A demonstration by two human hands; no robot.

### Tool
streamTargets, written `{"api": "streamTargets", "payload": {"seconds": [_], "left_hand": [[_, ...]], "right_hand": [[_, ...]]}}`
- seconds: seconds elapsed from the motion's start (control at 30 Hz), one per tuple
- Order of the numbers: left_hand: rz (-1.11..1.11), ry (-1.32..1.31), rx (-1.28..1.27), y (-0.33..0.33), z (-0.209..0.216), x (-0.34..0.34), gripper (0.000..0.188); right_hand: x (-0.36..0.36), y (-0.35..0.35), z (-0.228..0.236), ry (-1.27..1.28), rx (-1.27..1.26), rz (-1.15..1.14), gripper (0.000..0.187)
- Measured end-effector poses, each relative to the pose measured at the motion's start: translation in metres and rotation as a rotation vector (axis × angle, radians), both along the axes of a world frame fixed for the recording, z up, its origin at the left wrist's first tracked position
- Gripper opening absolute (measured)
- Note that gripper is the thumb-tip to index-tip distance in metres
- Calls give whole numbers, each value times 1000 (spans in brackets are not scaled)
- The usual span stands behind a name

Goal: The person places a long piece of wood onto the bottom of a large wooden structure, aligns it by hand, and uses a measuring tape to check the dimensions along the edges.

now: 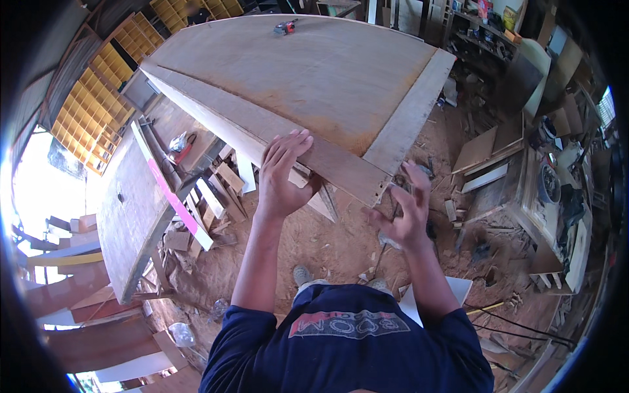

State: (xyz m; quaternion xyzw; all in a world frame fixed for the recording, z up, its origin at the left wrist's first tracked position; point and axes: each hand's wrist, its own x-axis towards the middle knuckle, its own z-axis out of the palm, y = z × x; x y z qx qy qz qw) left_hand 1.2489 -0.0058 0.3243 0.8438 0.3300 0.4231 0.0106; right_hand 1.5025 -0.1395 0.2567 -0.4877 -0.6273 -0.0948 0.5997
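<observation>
Plywood, pale brown and stained rusty in patches, fills the space ahead of our hands: a large panel [308, 72] framed by thick wooden edge boards, lying flat on a support. Our left hand [283, 173] rests on the near edge board [262, 131], palm down, fingers [291, 145] spread flat over the top face and thumb hooked at the lower side; it presses on the wood rather than closing around it. Just right of that hand the panel ends in a squared corner [379, 187], where a second edge board [413, 108] runs away from us.

Our right hand [403, 209] hangs in the air just beyond and below that corner, fingers splayed wide and slightly blurred, holding nothing and not touching the board. Under it lies a reddish dirt floor [341, 242] strewn with offcuts.

Far ahead of the left hand, near the opposite edge of the panel, sits a small red and grey tool [284, 27]; we cannot tell its kind. To the left of the left hand, below the panel's edge, a heap of short timber scraps [209, 196] lies beside a long workbench [128, 209]. Beyond that stand yellow pigeonhole shelves [88, 111]. Well to the right of the right hand, a cluttered table [557, 196] carries bowls and odds and ends.
</observation>
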Motion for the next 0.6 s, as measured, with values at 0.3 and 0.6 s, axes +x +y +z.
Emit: {"api": "streamTargets", "payload": {"seconds": [0.3, 0.6], "left_hand": [[-58, -12, -46, 3, 3, -10, 69], [-87, -20, -38, 7, 2, -17, 71]], "right_hand": [[13, 8, 57, -341, -16, 22, 50], [0, 14, 44, -314, -27, 41, 41]]}}
